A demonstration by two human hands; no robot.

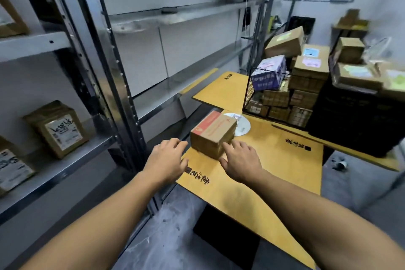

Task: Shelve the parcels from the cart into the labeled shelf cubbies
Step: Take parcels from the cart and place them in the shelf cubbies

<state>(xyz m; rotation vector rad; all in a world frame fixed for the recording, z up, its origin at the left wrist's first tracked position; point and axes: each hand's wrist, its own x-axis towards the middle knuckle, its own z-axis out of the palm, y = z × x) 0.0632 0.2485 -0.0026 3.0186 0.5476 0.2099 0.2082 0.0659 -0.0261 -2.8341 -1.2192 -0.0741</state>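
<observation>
Head: left hand (166,160), right hand (238,162), fingers loose, flank parcel (213,133) on cardboard (274,171).

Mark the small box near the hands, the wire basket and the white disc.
small box (215,132): head view, top face.
wire basket (247,91): head view, near-left corner wire.
white disc (243,127): head view, bare right part.
</observation>
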